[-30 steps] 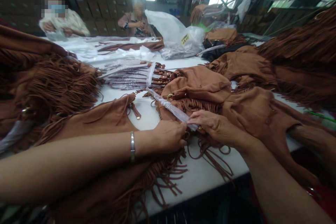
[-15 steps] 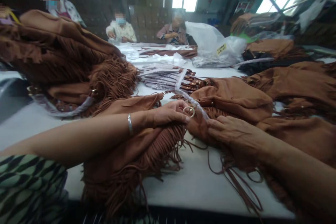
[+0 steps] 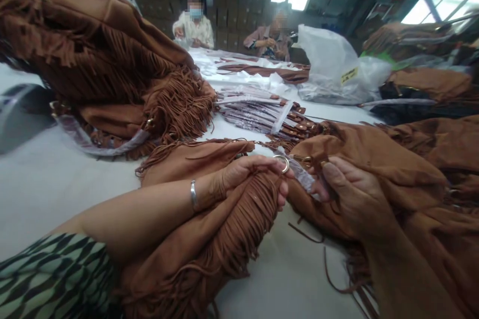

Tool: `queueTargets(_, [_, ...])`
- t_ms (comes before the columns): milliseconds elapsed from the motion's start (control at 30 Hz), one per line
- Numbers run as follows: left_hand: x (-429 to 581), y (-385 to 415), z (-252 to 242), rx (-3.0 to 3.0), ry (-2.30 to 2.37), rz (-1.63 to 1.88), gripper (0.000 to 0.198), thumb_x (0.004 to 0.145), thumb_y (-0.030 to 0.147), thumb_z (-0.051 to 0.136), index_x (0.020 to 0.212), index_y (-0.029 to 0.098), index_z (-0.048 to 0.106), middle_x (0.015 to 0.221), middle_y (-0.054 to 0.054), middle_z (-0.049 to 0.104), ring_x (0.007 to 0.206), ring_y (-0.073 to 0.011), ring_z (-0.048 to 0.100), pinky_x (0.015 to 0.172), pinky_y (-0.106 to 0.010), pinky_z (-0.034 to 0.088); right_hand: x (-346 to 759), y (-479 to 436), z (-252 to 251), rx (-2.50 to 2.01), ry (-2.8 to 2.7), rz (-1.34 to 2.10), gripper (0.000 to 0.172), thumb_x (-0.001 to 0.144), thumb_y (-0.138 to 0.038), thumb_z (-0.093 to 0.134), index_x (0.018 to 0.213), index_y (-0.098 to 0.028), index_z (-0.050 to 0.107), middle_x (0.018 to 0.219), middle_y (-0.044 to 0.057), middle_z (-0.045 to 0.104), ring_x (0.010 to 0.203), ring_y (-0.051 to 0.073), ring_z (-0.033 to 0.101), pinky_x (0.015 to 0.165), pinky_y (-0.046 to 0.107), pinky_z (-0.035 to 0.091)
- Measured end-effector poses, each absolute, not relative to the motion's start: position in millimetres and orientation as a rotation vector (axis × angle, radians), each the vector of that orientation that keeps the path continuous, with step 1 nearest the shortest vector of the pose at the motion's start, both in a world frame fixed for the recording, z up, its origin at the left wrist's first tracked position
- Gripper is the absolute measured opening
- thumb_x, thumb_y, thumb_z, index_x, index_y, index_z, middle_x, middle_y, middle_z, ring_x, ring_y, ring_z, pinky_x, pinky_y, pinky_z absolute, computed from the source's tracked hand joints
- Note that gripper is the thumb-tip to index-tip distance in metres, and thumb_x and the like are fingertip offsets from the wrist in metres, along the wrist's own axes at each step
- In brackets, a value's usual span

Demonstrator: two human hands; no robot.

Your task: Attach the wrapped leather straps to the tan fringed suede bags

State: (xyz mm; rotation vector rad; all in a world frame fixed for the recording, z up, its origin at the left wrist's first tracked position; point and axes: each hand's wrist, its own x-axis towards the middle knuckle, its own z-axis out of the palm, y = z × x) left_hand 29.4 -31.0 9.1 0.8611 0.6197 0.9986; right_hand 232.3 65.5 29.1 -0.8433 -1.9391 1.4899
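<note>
The left hand [image 3: 247,174] is pinching a gold metal ring [image 3: 281,162] between thumb and fingertips, fingers drawn closed on it. Its wrist is resting on a brown fringed bag [image 3: 224,219] lying bunched on the white desk [image 3: 56,184]. The right hand [image 3: 355,199] is curling round the end of a plastic-wrapped strap [image 3: 301,177] with the thumb pressing on top. Its far fingers are partly hidden, but the grip is looking closed. Ring and strap end are sitting just beside each other between the two hands, above the bag's fringe.

The ring is being held only at its rim, so a sideways tug on the strap could be pulling it out of the pinch. Loose fringe strands are hanging right under it and could be snagging in the ring or the strap's hardware. The crumpled plastic sleeve is looking slippery — the strap could be sliding inside the right hand's hold.

Behind, a pile of wrapped straps [image 3: 262,109], a heap of fringed bags [image 3: 112,60] and a clear plastic sack [image 3: 333,65] are crowding the desk
</note>
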Motion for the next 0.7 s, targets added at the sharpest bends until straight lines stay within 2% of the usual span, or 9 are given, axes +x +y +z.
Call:
queueTargets(67, [25, -29, 7, 0.866, 0.648, 0.986, 0.063, 0.094, 0.05, 0.005, 0.109, 0.012, 0.054, 0.089, -0.013, 0.064, 0.077, -0.019, 0.064, 0.068, -0.031, 0.049, 217, 67, 25, -0.838, -1.92, 1.466, 0.029, 0.09, -0.045, 0.051, 0.073, -0.021, 0.055, 0.052, -0.003, 0.044, 0.049, 0.012, 0.038, 0.049, 0.026, 0.032])
queueTargets(133, [21, -23, 0, 0.829, 0.617, 0.968, 0.072, 0.093, 0.051, -0.001, 0.109, 0.008, 0.054, 0.086, -0.014, 0.064, 0.076, -0.0201, 0.064, 0.07, -0.033, 0.048, 207, 70, 23, -0.849, -1.831, 1.486, 0.029, 0.089, -0.042, 0.055, 0.071, -0.02, 0.057, 0.05, -0.003, 0.044, 0.048, 0.011, 0.039, 0.048, 0.025, 0.033])
queueTargets(200, [18, -17, -9, 0.73, 0.481, 0.949, 0.063, 0.094, 0.048, 0.01, 0.109, 0.007, 0.055, 0.081, -0.012, 0.063, 0.073, -0.0202, 0.065, 0.074, -0.036, 0.048, 200, 74, 23, -0.887, -1.683, 1.575, 0.026, 0.084, -0.042, 0.062, 0.071, -0.019, 0.06, 0.047, -0.004, 0.043, 0.045, 0.01, 0.04, 0.045, 0.023, 0.035])
queueTargets(300, [18, -11, -19, 0.593, 0.28, 0.924, 0.044, 0.09, 0.045, 0.036, 0.102, 0.008, 0.058, 0.077, -0.009, 0.064, 0.072, -0.0206, 0.066, 0.079, -0.038, 0.048, 193, 73, 21, -0.943, -1.562, 1.866, 0.026, 0.07, -0.04, 0.075, 0.075, -0.017, 0.064, 0.047, -0.004, 0.048, 0.043, 0.01, 0.046, 0.042, 0.022, 0.04])
queueTargets(400, [22, -14, -18, 0.523, 0.278, 0.947, 0.035, 0.087, 0.042, 0.045, 0.092, 0.01, 0.06, 0.072, -0.006, 0.064, 0.073, -0.0224, 0.067, 0.078, -0.039, 0.049, 189, 67, 16, -0.902, -1.553, 2.119, 0.021, 0.071, -0.033, 0.075, 0.076, -0.017, 0.065, 0.059, 0.0, 0.058, 0.045, 0.014, 0.056, 0.042, 0.027, 0.046])
queueTargets(533, [28, -24, -8, 0.53, 0.412, 0.961, 0.02, 0.08, 0.026, 0.056, 0.096, 0.014, 0.056, 0.077, -0.003, 0.065, 0.074, -0.0214, 0.068, 0.074, -0.037, 0.05, 190, 58, 6, -0.963, -1.569, 1.909, 0.016, 0.072, -0.029, 0.076, 0.074, -0.017, 0.066, 0.064, 0.0, 0.06, 0.053, 0.013, 0.058, 0.049, 0.026, 0.049])
queueTargets(600, [31, -28, -2, 0.565, 0.52, 0.985, 0.032, 0.069, 0.015, 0.066, 0.098, 0.015, 0.054, 0.079, -0.002, 0.066, 0.069, -0.0159, 0.066, 0.071, -0.03, 0.05, 191, 54, 3, -0.976, -1.538, 1.838, 0.019, 0.071, -0.031, 0.076, 0.067, -0.017, 0.064, 0.059, -0.001, 0.056, 0.051, 0.01, 0.052, 0.047, 0.021, 0.045])
queueTargets(700, [32, -30, 2, 0.629, 0.678, 1.054, 0.046, 0.058, 0.006, 0.074, 0.096, 0.016, 0.05, 0.082, -0.001, 0.066, 0.066, -0.0094, 0.063, 0.067, -0.021, 0.048, 194, 52, 4, -0.886, -1.514, 1.969, 0.029, 0.075, -0.034, 0.072, 0.057, -0.017, 0.058, 0.051, -0.003, 0.045, 0.047, 0.007, 0.041, 0.043, 0.018, 0.037])
